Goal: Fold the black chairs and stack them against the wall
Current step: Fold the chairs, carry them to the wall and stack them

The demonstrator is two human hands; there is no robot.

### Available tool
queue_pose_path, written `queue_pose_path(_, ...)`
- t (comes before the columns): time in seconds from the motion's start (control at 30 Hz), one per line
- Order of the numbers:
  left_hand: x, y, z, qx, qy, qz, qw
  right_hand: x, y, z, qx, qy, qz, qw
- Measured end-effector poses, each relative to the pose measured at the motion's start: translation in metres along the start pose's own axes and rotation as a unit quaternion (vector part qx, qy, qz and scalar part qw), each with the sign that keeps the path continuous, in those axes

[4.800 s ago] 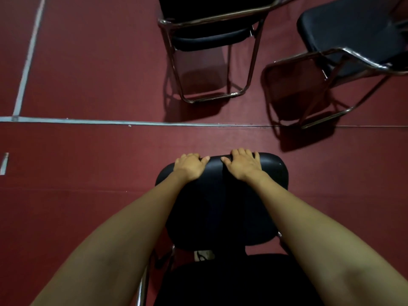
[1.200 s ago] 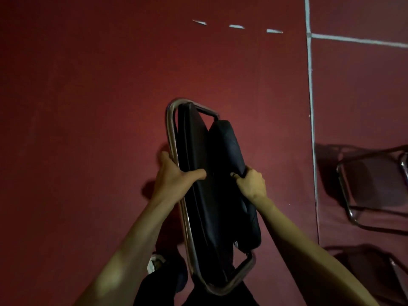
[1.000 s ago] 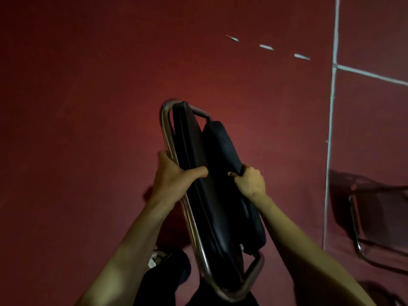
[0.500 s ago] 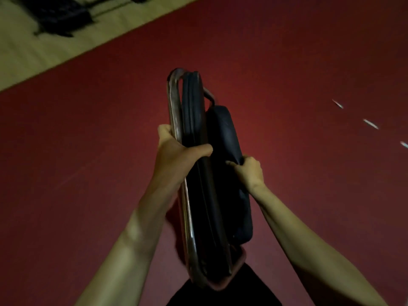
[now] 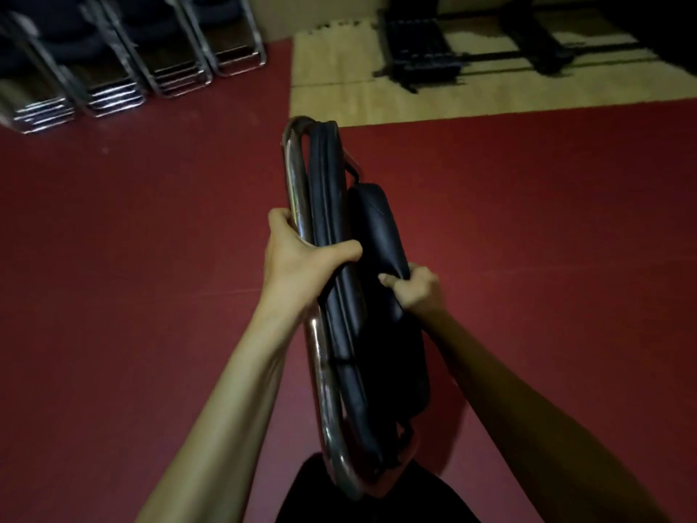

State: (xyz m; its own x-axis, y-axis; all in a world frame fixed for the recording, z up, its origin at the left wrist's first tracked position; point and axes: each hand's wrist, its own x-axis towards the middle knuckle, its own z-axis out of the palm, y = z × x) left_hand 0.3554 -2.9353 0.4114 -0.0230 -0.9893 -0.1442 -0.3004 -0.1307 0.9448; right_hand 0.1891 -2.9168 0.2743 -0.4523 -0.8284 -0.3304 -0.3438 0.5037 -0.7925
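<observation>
Head view is swinging round: stacked chairs are now showing at far left. Mid-scene, the left hand is clamping the chrome frame and the right hand is pinching the backrest of the folded chair; drop-off is likely nearing.

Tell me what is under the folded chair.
Red floor, and dark clothing at the near end of the chair. The left hand and right hand grip it. The floor straight beneath is hidden by the chair.
</observation>
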Motion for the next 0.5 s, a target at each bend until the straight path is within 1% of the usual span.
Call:
queue_pose_path(0.07, 0.042, 0.001, -0.024, -0.006, 0.042, -0.011, 0.999, 0.04, -0.038, 0.029, -0.014, -0.04, -0.011, 0.999)
queue_pose_path(0.13, 0.087, -0.001, -0.05, -0.015, 0.087, -0.022, 0.996, 0.079, -0.078, 0.063, -0.043, -0.073, -0.041, 0.996)
queue_pose_path(0.23, 0.162, -0.008, -0.092, -0.035, 0.142, -0.036, 0.989, 0.137, -0.137, 0.121, -0.071, -0.101, -0.075, 0.989)
queue_pose_path(0.33, 0.24, -0.021, -0.138, -0.069, 0.176, -0.056, 0.98, 0.19, -0.194, 0.184, -0.104, -0.129, -0.084, 0.983)
queue_pose_path(0.5, 0.361, -0.03, -0.213, -0.109, 0.223, -0.089, 0.965, 0.269, -0.282, 0.281, -0.137, -0.2, -0.086, 0.966)
